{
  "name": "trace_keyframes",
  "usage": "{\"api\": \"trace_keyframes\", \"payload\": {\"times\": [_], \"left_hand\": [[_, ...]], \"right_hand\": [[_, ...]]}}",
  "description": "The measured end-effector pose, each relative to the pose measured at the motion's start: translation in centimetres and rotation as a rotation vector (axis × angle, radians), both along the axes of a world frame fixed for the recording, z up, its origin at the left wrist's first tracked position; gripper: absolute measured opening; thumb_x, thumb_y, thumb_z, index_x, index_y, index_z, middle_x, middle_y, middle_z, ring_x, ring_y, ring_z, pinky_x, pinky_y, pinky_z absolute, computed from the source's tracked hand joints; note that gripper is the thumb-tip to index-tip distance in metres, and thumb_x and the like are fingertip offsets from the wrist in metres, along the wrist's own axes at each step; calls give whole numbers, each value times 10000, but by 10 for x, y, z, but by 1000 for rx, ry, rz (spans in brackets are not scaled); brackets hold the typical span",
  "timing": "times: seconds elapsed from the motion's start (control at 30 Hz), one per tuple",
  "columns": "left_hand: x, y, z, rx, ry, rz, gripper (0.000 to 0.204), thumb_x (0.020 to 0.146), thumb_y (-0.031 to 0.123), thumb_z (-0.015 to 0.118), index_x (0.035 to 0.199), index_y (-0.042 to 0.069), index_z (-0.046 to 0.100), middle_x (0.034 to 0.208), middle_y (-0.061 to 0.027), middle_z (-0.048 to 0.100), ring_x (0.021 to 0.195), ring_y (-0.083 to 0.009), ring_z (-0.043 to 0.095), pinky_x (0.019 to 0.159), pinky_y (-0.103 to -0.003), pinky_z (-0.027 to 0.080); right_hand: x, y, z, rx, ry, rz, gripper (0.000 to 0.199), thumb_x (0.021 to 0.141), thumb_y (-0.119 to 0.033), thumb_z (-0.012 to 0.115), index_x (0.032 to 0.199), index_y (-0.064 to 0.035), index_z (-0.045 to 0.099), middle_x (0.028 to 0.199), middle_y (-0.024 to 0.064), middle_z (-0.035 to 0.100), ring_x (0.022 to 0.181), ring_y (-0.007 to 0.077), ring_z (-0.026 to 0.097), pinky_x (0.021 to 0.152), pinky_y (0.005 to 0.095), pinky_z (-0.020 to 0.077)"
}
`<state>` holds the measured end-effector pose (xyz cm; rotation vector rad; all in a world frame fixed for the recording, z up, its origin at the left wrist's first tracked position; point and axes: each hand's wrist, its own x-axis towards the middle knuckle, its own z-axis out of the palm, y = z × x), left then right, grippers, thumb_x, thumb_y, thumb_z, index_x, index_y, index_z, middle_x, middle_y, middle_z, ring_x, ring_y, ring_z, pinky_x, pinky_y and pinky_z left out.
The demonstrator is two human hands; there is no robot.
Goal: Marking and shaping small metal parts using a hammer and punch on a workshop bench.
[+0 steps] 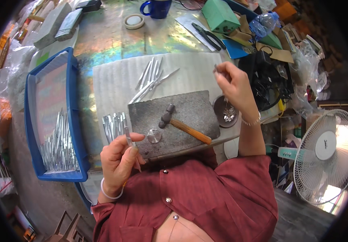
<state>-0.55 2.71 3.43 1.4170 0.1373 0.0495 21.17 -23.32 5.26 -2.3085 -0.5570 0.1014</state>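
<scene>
Metal strip [128, 136] pinched upright in my left hand [119, 159] at seven o'clock, right hand [232, 86] nipping a tiny piece [216, 68] at two, hammer [184, 126] parked between.

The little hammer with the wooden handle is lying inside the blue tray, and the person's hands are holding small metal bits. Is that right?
Not quite. The head view shows the hammer lying on the dark grey slab, not in the blue tray. The tray holds only thin metal strips. The rest is right: the left hand and right hand each hold a small metal piece.
</scene>
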Motion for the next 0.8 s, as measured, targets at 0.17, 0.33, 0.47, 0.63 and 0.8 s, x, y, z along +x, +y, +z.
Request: {"api": "trace_keyframes", "payload": {"times": [0.17, 0.33, 0.47, 0.63, 0.8], "left_hand": [[12, -23, -2, 83, -39, -2, 190, 928, 22, 521, 1084, -53, 600, 754, -59, 653, 691, -77, 619, 624, -197, 486], [7, -37, -7, -90, -62, -51, 282, 910, -39, 527, 1191, -51, 503, 880, -92, 657, 793, -104, 635, 727, -221, 512], [-2, -42, -13, -153, -61, -17, 223, 898, -32, 564, 1115, -35, 512, 884, -85, 664, 815, -100, 639, 741, -218, 515], [-9, -36, -13, -53, -30, 10, 148, 878, -24, 598, 1023, -28, 566, 855, -67, 678, 789, -87, 642, 709, -211, 516], [-4, -32, -13, 99, -95, -17, 117, 857, -10, 633, 967, -10, 591, 823, -69, 679, 757, -89, 651, 655, -217, 517]], "right_hand": [[-75, 9, 20, 299, 421, 301, 117, 867, -60, 520, 917, 24, 584, 748, 8, 523, 610, 25, 465, 508, 190, 362], [-116, 34, 5, 469, 426, 484, 111, 857, 27, 552, 957, 31, 598, 809, 56, 599, 672, 45, 574, 578, 184, 455], [-126, 52, 7, 507, 398, 433, 94, 868, -24, 619, 938, 38, 609, 804, 61, 627, 650, 56, 607, 558, 172, 470], [-126, 68, -6, 544, 123, 452, 100, 844, -25, 651, 929, 16, 619, 757, 62, 624, 617, 89, 596, 540, 201, 461], [-129, 71, -6, 495, 40, 444, 130, 807, -13, 682, 921, 8, 624, 754, 83, 626, 588, 120, 580, 520, 229, 447]]}}
